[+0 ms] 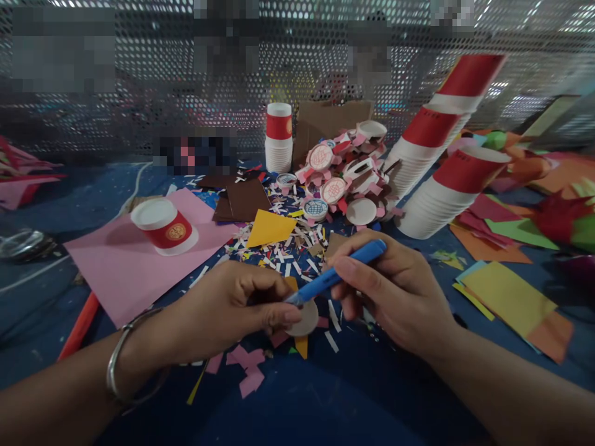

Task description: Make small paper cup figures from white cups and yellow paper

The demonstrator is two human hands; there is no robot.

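My right hand (385, 285) is closed around a blue pen (341, 269), which slants down to the left. The pen's pale tip sits by the thumb and fingertips of my left hand (237, 303). With its fingers pinched, my left hand holds a small round cardboard disc (304, 319). Yellow and pink paper strips stick out from around the disc. Whether the tip touches the disc or my fingers, I cannot tell.
A red-and-white paper cup (170, 229) lies tilted on a pink sheet (116, 260). Behind are stacked paper cups (437, 192) and a heap of paper-trimmed discs (332, 186). Paper scraps (251, 365) litter the blue table (353, 396); coloured sheets (511, 291) lie right.
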